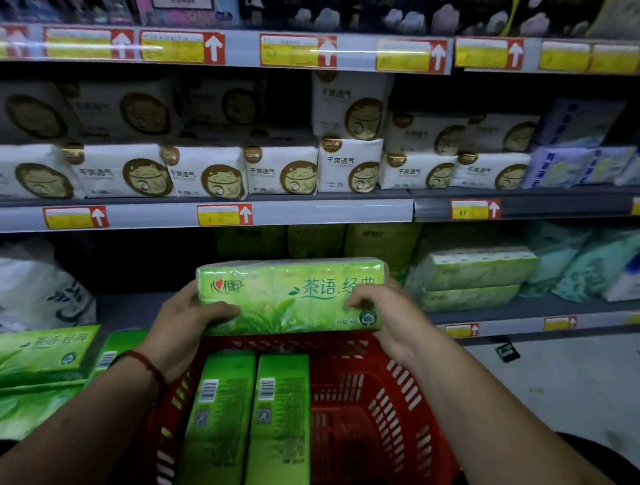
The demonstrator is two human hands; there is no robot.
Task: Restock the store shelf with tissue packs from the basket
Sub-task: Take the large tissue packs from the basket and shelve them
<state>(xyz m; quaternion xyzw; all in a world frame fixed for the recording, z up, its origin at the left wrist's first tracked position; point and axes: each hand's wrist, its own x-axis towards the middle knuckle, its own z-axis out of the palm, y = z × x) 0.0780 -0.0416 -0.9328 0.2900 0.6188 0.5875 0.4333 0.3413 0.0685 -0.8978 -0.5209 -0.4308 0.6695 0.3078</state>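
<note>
Fingers (pixel 221 308) of the left hand (pixel 184 320) curl over the front lower edge of a green tissue pack (pixel 290 294), and the right hand (pixel 385 312) clamps the pack's other end, its fingertips pressed on the printed face. The pack is held level between both hands, just above the far rim of the red basket (pixel 388 401) and in front of the bottom shelf (pixel 522 308). A red cord bracelet (pixel 149 367) circles the left wrist.

Inside the basket, against its left side, two more green tissue packs (pixel 253 417) stand on edge side by side, barcodes up; the rest of the basket shows bare red mesh. To the left of the basket lies a stack of the same green packs (pixel 27 360). Beyond the basket, on the bottom shelf to the right, pale green packs (pixel 472 276) are stacked two high. On the shelf above the basket, white packs with a gold cat emblem (pixel 278 169) sit in rows, yellow price tags (pixel 223 215) on the rail below them.
</note>
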